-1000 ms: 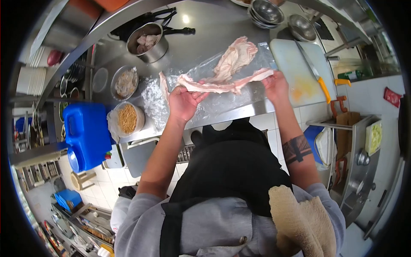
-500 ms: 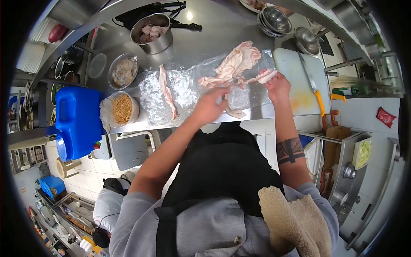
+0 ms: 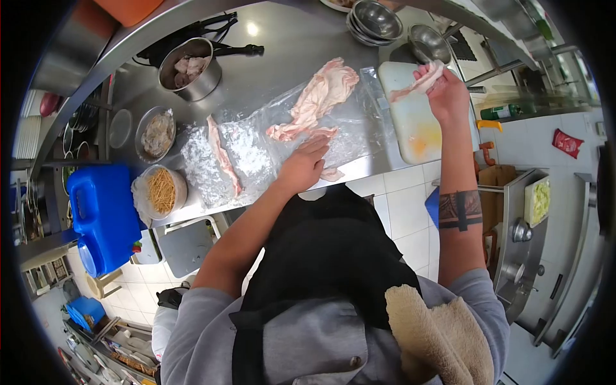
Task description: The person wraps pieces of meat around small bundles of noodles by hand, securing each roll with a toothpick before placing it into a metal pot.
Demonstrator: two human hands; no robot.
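My right hand (image 3: 447, 93) is raised over the cutting board (image 3: 410, 122), its fingers closed on a strip of raw meat (image 3: 416, 83) that hangs to the left. On the plastic sheet (image 3: 366, 122), my left hand (image 3: 305, 165) lies with its fingertips on the lower end of a pile of pale raw meat (image 3: 324, 93). A small piece of meat (image 3: 332, 174) sits by the table edge, just right of that hand. Farther left, a long thin meat strip (image 3: 222, 154) rests on white powder.
A steel pot of meat (image 3: 199, 86), a bowl (image 3: 156, 133), a tub of sticks (image 3: 162, 191) and a blue jug (image 3: 106, 212) stand at left. Steel bowls (image 3: 375, 22) are at the back. An orange knife handle (image 3: 489, 125) shows beyond my right wrist.
My right hand has moved up and right, carrying its meat strip away from the pile over the board. My left hand has flattened onto the pile's lower end. The whole view has shifted.
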